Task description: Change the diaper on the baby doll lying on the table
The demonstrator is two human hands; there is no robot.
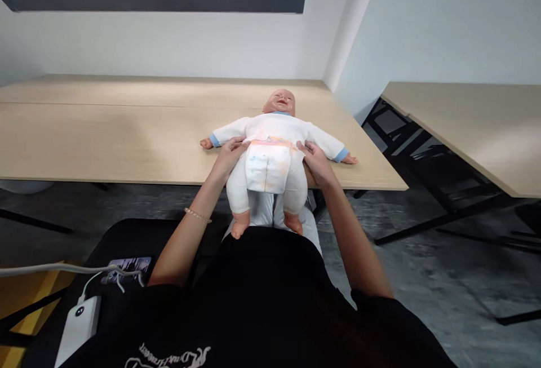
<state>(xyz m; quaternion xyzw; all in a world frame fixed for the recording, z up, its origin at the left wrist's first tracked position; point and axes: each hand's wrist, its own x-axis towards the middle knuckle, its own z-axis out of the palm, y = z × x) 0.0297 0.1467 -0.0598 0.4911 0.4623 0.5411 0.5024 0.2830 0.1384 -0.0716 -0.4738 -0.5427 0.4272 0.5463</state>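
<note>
A baby doll (274,125) in a white top with blue cuffs lies on its back at the table's front edge. Its head points away from me, its arms are spread, and its legs hang over the edge towards my lap. Round its hips sits a white diaper (267,168) with a coloured waistband. My left hand (232,154) is closed on the diaper's left side at the waist, thumb towards the front. At the opposite side, my right hand (316,162) grips the diaper's edge likewise. The fingertips behind the doll's hips are partly hidden.
The wooden table (105,137) runs along the wall under a window. Another table (473,125) stands to the right across a gap. On a black chair (139,233) at my left lie a phone (127,269), a white power bank (79,328) and cables.
</note>
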